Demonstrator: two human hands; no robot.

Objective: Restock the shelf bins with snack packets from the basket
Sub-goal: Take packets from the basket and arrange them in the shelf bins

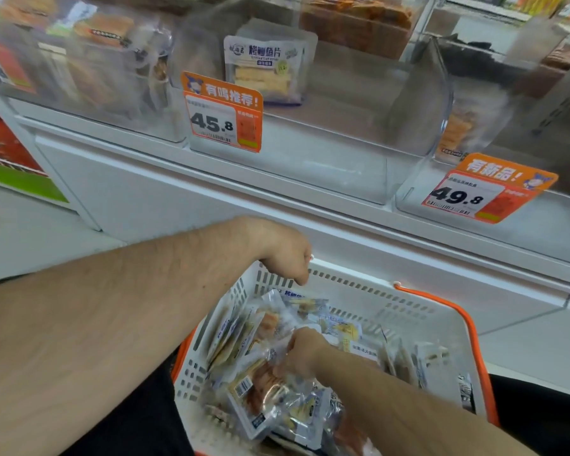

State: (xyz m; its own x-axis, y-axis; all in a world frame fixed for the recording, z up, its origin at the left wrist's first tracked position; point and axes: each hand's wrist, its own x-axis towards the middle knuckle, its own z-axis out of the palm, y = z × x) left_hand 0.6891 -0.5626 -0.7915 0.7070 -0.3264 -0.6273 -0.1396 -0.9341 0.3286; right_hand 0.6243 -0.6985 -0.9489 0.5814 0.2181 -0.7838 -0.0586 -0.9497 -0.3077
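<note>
White shelf unit [211,199] spans the top of view, w/ a row of clear plastic bins on its ledge. Middle clear plastic bin [310,136] is mostly bare: one pale blue-and-white fish-slice packet [267,69] stands upright at its back, orange price tag reading 45.8 [222,113] clipped on its front left. Bin to the right carries an orange price tag reading 49.8 [484,189]; contents blurred. Bin to the left holds clear-wrapped packets, also blurred.

Below the shelf: white slotted plastic basket w/ orange handles [375,291], near-full of small clear and blue-white snack packets [277,399] piled loose, some on edge along the left wall, some flat.

Left hand [287,255] is at the basket's far rim, fingers curled down over the edge, gripping it; fingertips not visible.

Right hand [305,352] is down inside the basket, mid-pile, touching the packets. Fingers bent down into the heap and hidden by wrappers, so can't tell if they pinch a packet or just rest on them.
</note>
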